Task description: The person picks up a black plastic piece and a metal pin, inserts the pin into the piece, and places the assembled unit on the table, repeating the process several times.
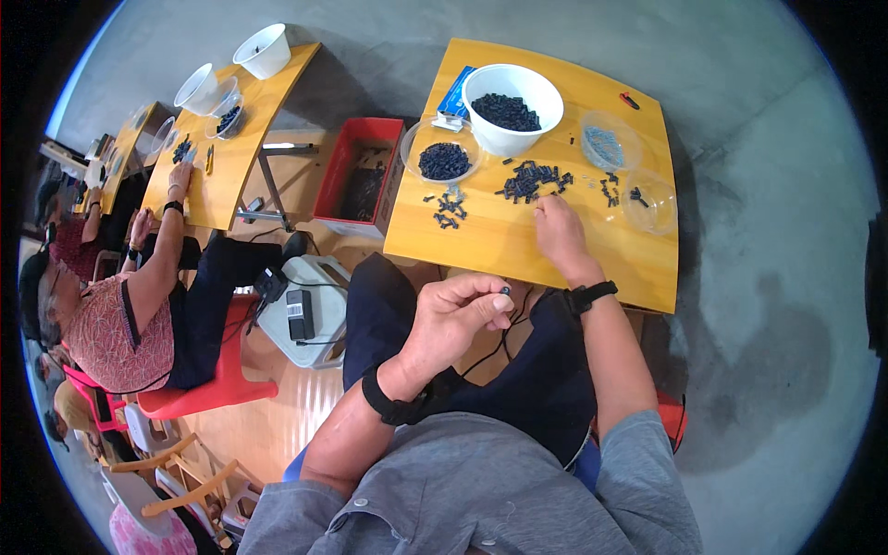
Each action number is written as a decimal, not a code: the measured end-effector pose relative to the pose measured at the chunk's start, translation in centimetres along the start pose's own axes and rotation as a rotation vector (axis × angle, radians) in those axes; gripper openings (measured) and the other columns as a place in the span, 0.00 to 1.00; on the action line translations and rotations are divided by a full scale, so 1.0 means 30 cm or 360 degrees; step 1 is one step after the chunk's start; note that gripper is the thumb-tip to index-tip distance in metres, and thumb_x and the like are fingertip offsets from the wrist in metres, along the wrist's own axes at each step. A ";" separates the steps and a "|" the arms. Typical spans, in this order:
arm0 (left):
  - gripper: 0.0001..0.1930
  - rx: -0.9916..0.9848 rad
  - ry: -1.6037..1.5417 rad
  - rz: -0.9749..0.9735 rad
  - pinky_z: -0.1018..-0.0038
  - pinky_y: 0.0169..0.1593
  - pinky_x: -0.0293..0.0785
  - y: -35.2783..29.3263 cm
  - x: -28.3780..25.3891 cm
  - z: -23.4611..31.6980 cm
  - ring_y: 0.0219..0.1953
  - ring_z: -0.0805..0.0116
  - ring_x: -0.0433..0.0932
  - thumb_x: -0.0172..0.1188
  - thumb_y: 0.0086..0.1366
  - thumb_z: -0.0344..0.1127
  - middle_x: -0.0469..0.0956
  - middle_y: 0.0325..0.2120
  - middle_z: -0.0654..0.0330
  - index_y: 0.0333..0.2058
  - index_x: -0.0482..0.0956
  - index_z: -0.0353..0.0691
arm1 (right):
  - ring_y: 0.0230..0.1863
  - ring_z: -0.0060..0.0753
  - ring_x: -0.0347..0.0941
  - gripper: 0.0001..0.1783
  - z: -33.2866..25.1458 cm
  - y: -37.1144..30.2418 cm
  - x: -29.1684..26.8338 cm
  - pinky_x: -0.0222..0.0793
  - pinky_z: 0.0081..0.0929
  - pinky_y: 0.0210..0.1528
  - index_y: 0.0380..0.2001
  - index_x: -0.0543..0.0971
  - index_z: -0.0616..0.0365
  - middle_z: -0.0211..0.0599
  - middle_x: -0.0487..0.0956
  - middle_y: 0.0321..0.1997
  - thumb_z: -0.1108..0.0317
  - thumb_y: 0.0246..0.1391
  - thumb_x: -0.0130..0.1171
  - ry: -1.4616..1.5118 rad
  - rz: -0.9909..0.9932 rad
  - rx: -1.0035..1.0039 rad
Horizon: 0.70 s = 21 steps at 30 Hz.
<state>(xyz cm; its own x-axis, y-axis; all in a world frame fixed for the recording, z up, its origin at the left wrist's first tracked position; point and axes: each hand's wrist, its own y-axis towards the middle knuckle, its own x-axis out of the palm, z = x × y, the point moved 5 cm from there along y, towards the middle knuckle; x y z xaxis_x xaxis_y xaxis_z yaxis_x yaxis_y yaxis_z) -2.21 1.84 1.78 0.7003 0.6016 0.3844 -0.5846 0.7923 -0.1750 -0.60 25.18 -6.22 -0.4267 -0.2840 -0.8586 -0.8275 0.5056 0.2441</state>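
Observation:
My left hand (453, 319) is raised over my lap, thumb and fingertips pinched round a small black part (505, 290); only its round end shows. Over the front of the yellow table (444, 236), my right hand (561, 236) has its fingers curled together at the near edge of a loose pile of small black plastic parts (529, 181). Whatever its fingertips hold, if anything, is hidden. Left of that pile lie a few dark parts among small clear pieces (450, 205). To its right is a smaller scatter of black parts (610, 191).
A white tub (558, 100) of black parts and a clear bowl (411, 159) of dark pieces stand farther back. Clear dishes hold light-blue pieces (603, 143) and a few black parts (638, 196). A red box (335, 176) and grey stool (319, 347) are left; a co-worker (125, 328) sits beyond.

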 end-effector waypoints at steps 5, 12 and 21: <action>0.06 0.0068 -0.0019 -0.0028 0.78 0.34 0.76 -0.004 0.015 0.022 0.28 0.73 0.79 0.57 0.62 0.26 0.80 0.29 0.58 0.37 0.77 0.32 | 0.27 0.39 0.74 0.06 0.043 -0.042 -0.022 0.73 0.33 0.32 0.35 0.75 0.64 0.43 0.76 0.26 0.76 0.53 0.53 0.0830 0.0049 0.0303; 0.06 0.0100 -0.0017 -0.0046 0.78 0.33 0.76 -0.020 0.029 0.031 0.28 0.73 0.79 0.57 0.62 0.26 0.80 0.29 0.58 0.37 0.77 0.32 | 0.20 0.18 0.70 0.07 -0.153 -0.133 -0.192 0.70 0.16 0.22 0.38 0.75 0.66 0.31 0.74 0.22 0.75 0.57 0.52 0.1726 -0.0099 0.0698; 0.06 0.0156 -0.0054 -0.0072 0.78 0.34 0.77 -0.040 0.061 0.047 0.28 0.72 0.79 0.58 0.62 0.26 0.80 0.29 0.58 0.37 0.77 0.32 | 0.20 0.18 0.71 0.06 -0.385 -0.264 -0.379 0.70 0.16 0.23 0.37 0.76 0.66 0.30 0.74 0.21 0.77 0.57 0.53 0.1958 -0.0202 0.0260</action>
<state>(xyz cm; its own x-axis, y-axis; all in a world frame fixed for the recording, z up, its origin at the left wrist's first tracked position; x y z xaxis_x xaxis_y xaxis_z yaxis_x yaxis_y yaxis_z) -0.81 1.85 3.97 0.7135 0.5600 0.4210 -0.5910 0.8038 -0.0677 6.59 15.01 6.82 -0.4781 -0.8669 0.1407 -0.8704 0.4892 0.0562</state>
